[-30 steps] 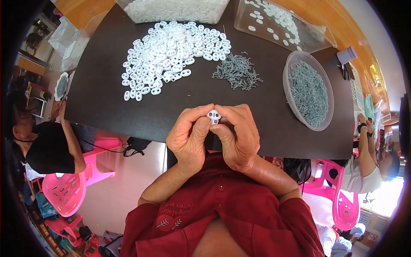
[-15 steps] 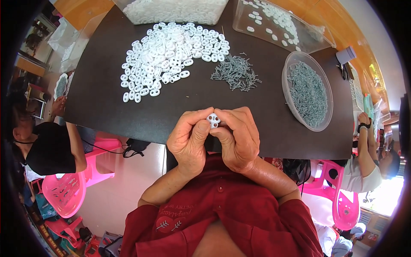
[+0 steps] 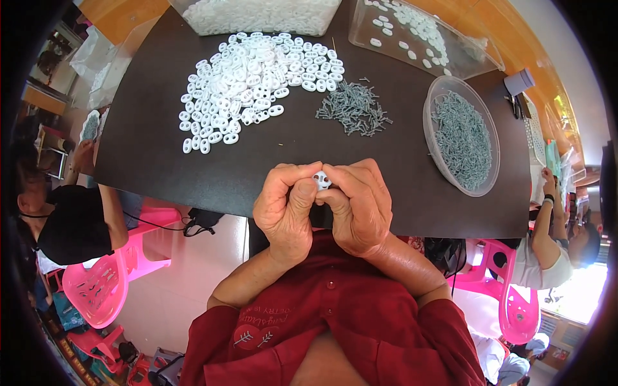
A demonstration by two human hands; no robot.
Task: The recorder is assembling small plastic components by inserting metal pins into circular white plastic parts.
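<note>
Just past the table's near edge, a small white plastic piece with dark holes [image 3: 322,179] is pinched between the fingertips of both hands. My left hand [image 3: 285,212] grips it from the left, thumb and forefinger closed at its side. From the right, my right hand [image 3: 362,207] closes on it as well, its thumb below the piece and covering part of it. Fingers hide its edges. Farther off lies a heap of white oval two-holed plastic pieces [image 3: 244,80]. Beside that heap is a smaller pile of grey screws [image 3: 354,108].
A round clear tub [image 3: 430,138] full of screws stands at the right on the dark table [image 3: 154,128]. Behind are a bin of white pieces [image 3: 264,27] and a shallow clear tray [image 3: 386,53]. A purple cup [image 3: 519,82] sits far right. People work at both sides.
The white piece has tilted between my fingertips, and fewer of its holes show. My right thumb has shifted slightly up over its lower part. Both hands stay in nearly the same place.
</note>
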